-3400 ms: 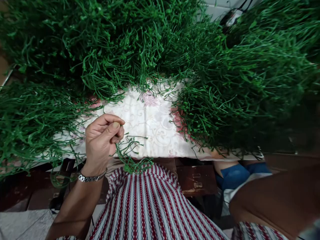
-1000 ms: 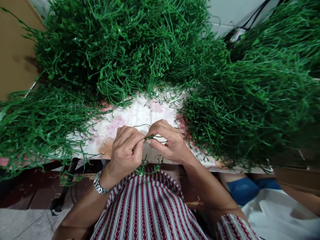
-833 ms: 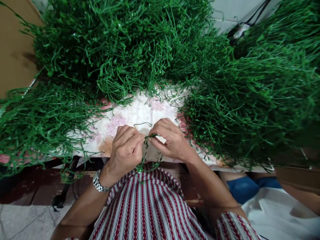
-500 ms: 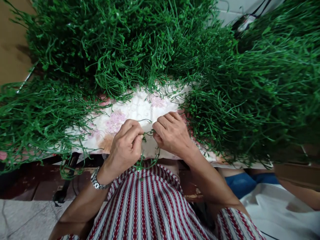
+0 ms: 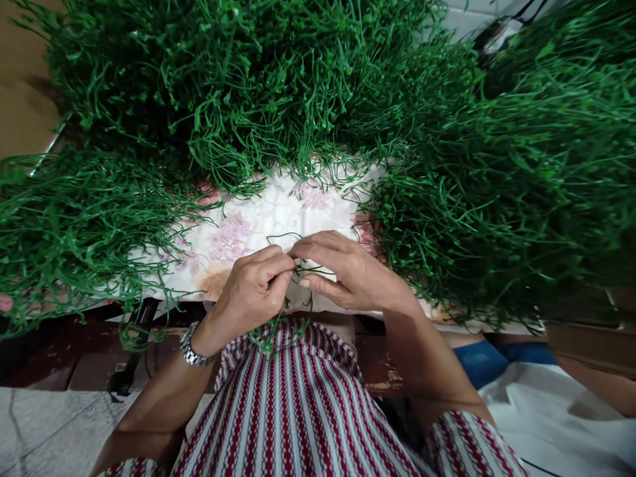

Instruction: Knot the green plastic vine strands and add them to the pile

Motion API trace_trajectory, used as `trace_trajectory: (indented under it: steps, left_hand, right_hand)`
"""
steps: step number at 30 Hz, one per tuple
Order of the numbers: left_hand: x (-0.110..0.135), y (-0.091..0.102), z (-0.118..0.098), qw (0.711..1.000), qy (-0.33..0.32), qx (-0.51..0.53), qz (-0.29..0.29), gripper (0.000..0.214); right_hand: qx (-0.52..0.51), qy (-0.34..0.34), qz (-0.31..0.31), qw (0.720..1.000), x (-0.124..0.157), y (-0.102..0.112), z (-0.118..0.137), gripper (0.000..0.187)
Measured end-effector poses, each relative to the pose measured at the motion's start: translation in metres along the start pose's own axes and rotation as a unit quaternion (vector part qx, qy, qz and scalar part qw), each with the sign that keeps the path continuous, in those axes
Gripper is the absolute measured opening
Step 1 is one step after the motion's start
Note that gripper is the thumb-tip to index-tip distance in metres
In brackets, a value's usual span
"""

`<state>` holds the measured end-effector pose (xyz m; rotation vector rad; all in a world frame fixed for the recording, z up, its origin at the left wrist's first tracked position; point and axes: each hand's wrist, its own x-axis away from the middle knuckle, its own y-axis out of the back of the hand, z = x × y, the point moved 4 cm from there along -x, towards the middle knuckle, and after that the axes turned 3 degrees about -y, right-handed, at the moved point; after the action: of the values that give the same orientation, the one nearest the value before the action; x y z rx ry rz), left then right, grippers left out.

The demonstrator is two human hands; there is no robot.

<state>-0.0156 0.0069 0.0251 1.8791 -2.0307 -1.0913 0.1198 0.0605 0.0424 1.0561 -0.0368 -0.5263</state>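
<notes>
My left hand (image 5: 253, 295), with a metal watch on its wrist, is closed in a pinch on a small bunch of thin green plastic stems (image 5: 278, 324) that hangs down over my striped lap. My right hand (image 5: 348, 271) meets it fingertip to fingertip and pinches another green stem (image 5: 311, 268) between thumb and forefinger. Both hands hover over the front edge of a floral cloth (image 5: 258, 222) on the table.
Big heaps of green plastic stems surround the cloth: one at the back (image 5: 238, 86), one at the left (image 5: 59, 225), one at the right (image 5: 501, 192). A striped red and white garment (image 5: 298, 411) covers my lap. A blue and white cloth (image 5: 536, 404) lies at lower right.
My right hand came in from the right heap and joined the left over the cloth. In the last second both hands kept working the stems between their fingertips, shifting only slightly.
</notes>
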Motion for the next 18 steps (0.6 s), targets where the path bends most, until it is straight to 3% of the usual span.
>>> trace_trajectory:
  steps: [3, 8, 12, 18]
  left_hand:
    - [0.002, -0.002, -0.003, 0.999, 0.001, -0.027, 0.025, 0.019]
    - [0.006, -0.005, -0.001, 0.995, -0.003, -0.081, 0.059, 0.019]
    - [0.006, -0.005, -0.004, 0.984, -0.056, -0.147, 0.079, 0.019]
    - [0.003, -0.002, -0.017, 0.961, -0.133, -0.235, 0.050, 0.020]
  right_hand:
    - [-0.006, -0.010, -0.001, 1.000, -0.002, -0.006, -0.001, 0.016]
    - [0.021, -0.039, 0.039, 0.998, -0.001, -0.017, -0.002, 0.012]
    - [0.018, -0.022, 0.060, 0.998, 0.001, -0.019, -0.002, 0.013]
    - [-0.056, 0.026, 0.001, 0.998, 0.003, -0.019, -0.004, 0.023]
